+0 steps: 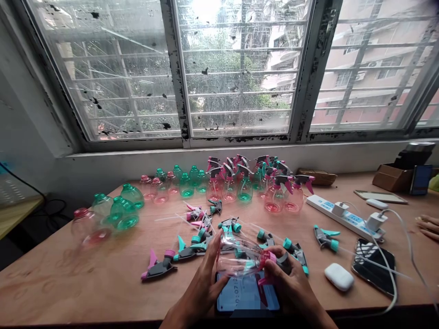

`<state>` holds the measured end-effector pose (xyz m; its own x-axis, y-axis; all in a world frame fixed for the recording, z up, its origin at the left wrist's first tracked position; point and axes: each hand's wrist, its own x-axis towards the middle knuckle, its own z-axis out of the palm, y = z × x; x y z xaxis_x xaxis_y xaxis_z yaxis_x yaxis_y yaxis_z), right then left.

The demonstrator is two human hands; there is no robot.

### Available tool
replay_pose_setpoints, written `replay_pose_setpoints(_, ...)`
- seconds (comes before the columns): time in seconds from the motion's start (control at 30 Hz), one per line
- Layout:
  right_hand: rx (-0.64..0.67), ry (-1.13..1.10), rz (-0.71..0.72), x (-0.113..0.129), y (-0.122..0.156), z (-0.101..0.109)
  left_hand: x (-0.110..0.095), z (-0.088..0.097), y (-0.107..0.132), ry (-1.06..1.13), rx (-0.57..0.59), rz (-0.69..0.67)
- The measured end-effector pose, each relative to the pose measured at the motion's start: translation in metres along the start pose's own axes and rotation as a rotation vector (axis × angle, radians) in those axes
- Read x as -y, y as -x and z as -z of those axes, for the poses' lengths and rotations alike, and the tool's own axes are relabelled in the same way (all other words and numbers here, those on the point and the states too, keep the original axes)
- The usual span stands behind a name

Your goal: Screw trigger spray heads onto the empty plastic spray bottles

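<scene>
My left hand (pixel 202 285) grips the body of a clear pink spray bottle (pixel 238 260) held on its side above a phone (pixel 245 299) with a lit screen. My right hand (pixel 291 285) is closed around the bottle's neck and its pink-and-grey trigger head (pixel 277 262). Both hands sit near the table's front edge. Loose trigger heads (pixel 206 230) in teal and pink lie scattered just beyond the hands.
Empty green and pink bottles (pixel 118 212) lie at the left. Assembled spray bottles (pixel 247 185) stand at the back by the window wall. A white power strip (pixel 345 217), a black phone (pixel 373 265), a white earbud case (pixel 339 276) and cables lie at the right. Another person's fingers (pixel 428 226) show at the right edge.
</scene>
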<state>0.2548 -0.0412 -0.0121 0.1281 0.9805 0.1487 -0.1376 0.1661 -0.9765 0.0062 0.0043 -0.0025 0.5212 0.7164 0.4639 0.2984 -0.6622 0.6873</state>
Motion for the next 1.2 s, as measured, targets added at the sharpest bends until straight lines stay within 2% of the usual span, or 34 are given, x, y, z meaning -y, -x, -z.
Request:
replay_pose_setpoints(0.27,0.008,0.006,0.011,-0.0044,0.0002,-0.0001,0.0029,0.003,-0.0005,0.011,0.036,-0.028)
replay_pose_setpoints(0.47,-0.002,-0.008,0.0,-0.0007,0.0016,0.0004,0.0099,-0.0011,0.0015,-0.013,-0.014,-0.02)
replay_pose_setpoints(0.6,-0.011,0.007,-0.001,-0.0013,0.0013,-0.0007,0.0069,-0.0009,0.0014,-0.017,-0.008,0.0)
replay_pose_setpoints(0.77,0.013,0.013,0.006,-0.0046,0.0002,0.0007,0.0015,0.0034,-0.0006,0.0,0.011,-0.025)
replay_pose_setpoints(0.97,0.02,-0.039,-0.002,-0.0038,-0.0001,0.0028,0.0064,0.0,-0.0019,-0.039,-0.038,-0.068)
replay_pose_setpoints(1.07,0.034,-0.045,-0.008,-0.0025,0.0,0.002,0.0045,0.0003,-0.0008,-0.058,-0.062,-0.039)
replay_pose_setpoints(1.2,0.017,-0.025,-0.011,-0.0024,0.0003,0.0014,0.0017,0.0022,0.001,-0.052,-0.027,0.0)
